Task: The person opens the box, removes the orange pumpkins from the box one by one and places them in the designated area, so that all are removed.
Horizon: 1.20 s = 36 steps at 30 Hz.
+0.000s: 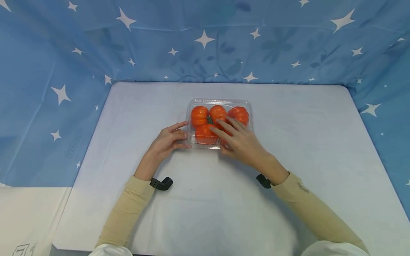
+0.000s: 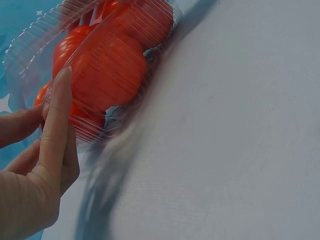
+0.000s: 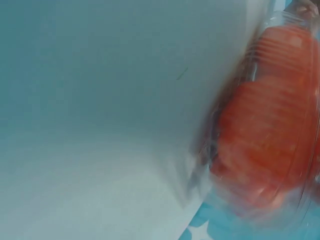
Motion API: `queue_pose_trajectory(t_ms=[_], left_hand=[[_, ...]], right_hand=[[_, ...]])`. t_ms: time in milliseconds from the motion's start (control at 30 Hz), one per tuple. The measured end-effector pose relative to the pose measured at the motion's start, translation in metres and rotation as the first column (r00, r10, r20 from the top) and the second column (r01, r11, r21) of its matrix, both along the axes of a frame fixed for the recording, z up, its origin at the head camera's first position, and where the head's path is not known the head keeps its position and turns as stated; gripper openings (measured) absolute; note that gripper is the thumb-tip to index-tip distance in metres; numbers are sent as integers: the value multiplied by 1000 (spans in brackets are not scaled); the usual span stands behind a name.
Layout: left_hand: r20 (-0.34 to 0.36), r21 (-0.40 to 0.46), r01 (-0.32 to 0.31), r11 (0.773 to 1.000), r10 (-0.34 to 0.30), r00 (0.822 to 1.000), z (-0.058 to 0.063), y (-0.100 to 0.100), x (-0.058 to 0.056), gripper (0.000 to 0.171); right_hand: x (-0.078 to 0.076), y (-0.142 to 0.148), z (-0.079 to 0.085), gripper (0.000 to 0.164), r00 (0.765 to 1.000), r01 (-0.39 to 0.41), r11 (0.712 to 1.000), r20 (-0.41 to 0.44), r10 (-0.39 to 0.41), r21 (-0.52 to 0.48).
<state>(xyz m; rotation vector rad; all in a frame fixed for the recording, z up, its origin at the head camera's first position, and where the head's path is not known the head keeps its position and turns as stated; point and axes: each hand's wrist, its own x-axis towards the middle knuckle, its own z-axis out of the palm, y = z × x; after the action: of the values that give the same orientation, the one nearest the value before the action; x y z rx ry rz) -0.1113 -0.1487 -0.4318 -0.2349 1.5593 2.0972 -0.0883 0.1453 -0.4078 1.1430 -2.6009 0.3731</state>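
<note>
A clear plastic box (image 1: pixel 190 106) holds several red, ribbed tomatoes (image 1: pixel 200 116) on the white table. My left hand (image 1: pixel 164 141) is at its left end; in the left wrist view the fingers of that hand (image 2: pixel 42 150) pinch the box's wall near a corner. Over the front right part of the box lies my right hand (image 1: pixel 241 142), its fingers spread out and reaching across the tomatoes, its thumb low by the front wall. A tomato under that hand is mostly hidden. In the right wrist view the tomatoes (image 3: pixel 265 130) look blurred behind the ribbed plastic.
The white tabletop (image 1: pixel 198 199) spreads around the box. Behind and beside it hangs a blue cloth (image 1: pixel 179 32) with white stars. A pale cardboard-like surface (image 1: pixel 32 209) lies at the lower left. Both wrists carry dark bands (image 1: pixel 161 184).
</note>
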Motion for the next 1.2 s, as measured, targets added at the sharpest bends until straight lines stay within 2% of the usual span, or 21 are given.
queue_pose_trajectory(t_ms=[233,500,733,933,1100,1200], left_hand=[[-4,-11,18,1000,-18,1000,2,0,0,56],[7,-33,28,999,-28,1000,3,-1,-1,57],[8,-49,30,998,-29,1000,4,-1,-1,55],[5,-61,41,997,-41,999,4,-2,0,54],[-2,-59,48,997,-49,999,6,-1,1,55],[-2,-54,44,998,-45,999,6,-1,1,55]], right_hand=[[3,18,0,67,1000,-7,1000,-14,6,-30],[6,35,0,70,997,-38,996,58,43,-81],[9,51,-4,72,998,-29,992,46,35,-119],[11,57,-7,70,1000,14,992,28,-11,-128],[13,60,-7,64,996,86,990,-13,-88,-110],[14,62,-7,64,990,143,986,-9,-144,-85]])
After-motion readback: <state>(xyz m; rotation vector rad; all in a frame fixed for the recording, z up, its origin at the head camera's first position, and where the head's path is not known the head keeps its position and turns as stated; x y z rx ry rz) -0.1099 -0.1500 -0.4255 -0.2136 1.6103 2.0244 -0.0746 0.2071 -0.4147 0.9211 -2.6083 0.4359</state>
